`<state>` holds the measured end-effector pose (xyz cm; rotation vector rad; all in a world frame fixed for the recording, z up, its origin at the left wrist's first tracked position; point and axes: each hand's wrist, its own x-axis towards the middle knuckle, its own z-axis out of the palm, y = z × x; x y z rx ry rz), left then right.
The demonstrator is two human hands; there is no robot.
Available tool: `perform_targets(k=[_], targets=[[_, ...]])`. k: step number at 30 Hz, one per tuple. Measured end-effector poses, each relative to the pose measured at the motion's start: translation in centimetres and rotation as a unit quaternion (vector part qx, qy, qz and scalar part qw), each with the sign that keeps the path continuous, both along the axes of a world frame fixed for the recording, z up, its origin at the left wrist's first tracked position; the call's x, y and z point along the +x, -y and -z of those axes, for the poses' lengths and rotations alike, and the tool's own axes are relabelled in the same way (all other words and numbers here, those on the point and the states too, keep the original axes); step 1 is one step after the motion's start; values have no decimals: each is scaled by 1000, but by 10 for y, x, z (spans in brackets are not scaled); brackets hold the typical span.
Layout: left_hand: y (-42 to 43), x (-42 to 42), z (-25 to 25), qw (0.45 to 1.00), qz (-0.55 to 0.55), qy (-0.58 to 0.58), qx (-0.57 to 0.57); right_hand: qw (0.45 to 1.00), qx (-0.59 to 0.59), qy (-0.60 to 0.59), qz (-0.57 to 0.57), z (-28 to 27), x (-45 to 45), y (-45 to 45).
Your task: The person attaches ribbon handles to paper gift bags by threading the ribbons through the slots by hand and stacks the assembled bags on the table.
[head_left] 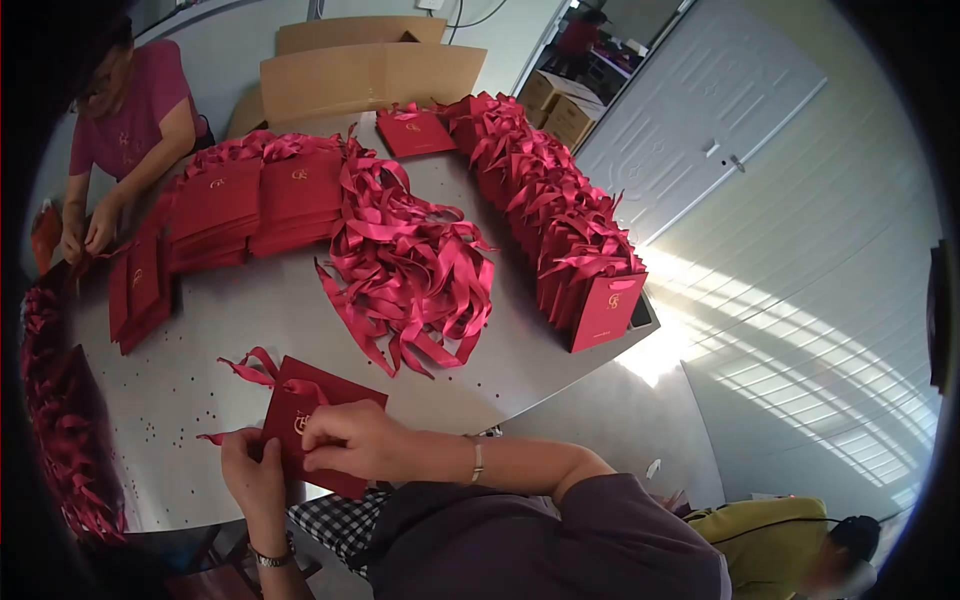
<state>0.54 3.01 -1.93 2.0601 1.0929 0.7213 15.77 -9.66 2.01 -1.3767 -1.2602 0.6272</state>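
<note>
A red paper bag (345, 387) with a gold logo is tilted above the near edge of the table. My left hand (252, 470), below a metal watch, grips the bag's left edge, thumb on its face. Across the front of the bag lies my right hand (355, 440), its fingers curled together near the logo; what they pinch is hidden. Pink ribbon (255, 368) sticks out from the bag's upper left side, and another piece runs over its face towards my right hand.
Loose pink ribbons (415, 280) lie in a heap mid-table. Stacked red bags (215, 205) stand behind on the left, and a long row of bags (610, 310) lines the right. A co-worker (135, 120) handles something at the far left. Another person (770, 545) is at the lower right.
</note>
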Motion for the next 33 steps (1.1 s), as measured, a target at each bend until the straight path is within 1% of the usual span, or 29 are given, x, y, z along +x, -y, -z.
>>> perform_targets(k=[2,3,4,6,7,9,11,13,15,16,17,18,19,21,22,23,24,26,27,28,29,30,33], targets=[[1,7,-1,1000,16,9,-11,1000,-18,8,2,23,-6,-17],[1,9,-1,999,33,5,28,999,-24,10,18,34,-7,-23],[1,10,-2,999,32,7,27,999,-30,11,34,45,-7,-26],[1,11,-2,998,53,21,-17,998,-29,23,47,49,-7,-28],[-2,9,-2,998,52,21,-21,997,-26,35,59,51,-7,-28],[-9,2,0,994,77,39,-72,997,-40,25,65,49,-7,-27],[-11,-1,-3,992,87,32,-85,996,-51,19,73,46,-7,-27],[-14,-4,-5,990,98,26,-96,989,-54,-97,93,44,-9,-28],[-16,-7,-4,974,127,24,-187,992,-55,-81,81,46,-8,-27],[-15,-6,-4,973,128,25,-190,994,-53,-65,67,46,-7,-27],[-14,-5,-3,976,157,57,-143,994,-56,-65,68,47,-6,-27],[-13,-5,-2,974,185,87,-96,996,-48,-37,59,48,-4,-27],[-14,-4,2,974,184,84,-100,998,-41,-12,49,49,-2,-27],[-13,-7,14,971,172,133,-95,998,-20,39,34,51,-3,-27],[-12,-9,16,973,155,115,-124,998,-9,55,24,50,-3,-28],[-12,-7,7,979,153,87,-101,995,-15,93,19,47,-3,-29],[-11,-5,3,982,147,83,-88,991,-8,128,24,46,-4,-28],[-10,-4,-6,976,128,94,-148,991,-22,130,20,48,-3,-27],[-11,-5,-4,975,130,105,-148,992,-21,124,16,45,-2,-26],[-12,-6,2,975,127,116,-137,994,-49,94,16,41,-3,-26],[-12,-7,0,975,118,103,-159,994,-62,83,21,38,-4,-26],[-11,-5,-2,972,114,92,-181,994,-69,78,30,38,-4,-26],[-10,-5,0,976,106,85,-172,991,-79,91,54,37,-10,-31]])
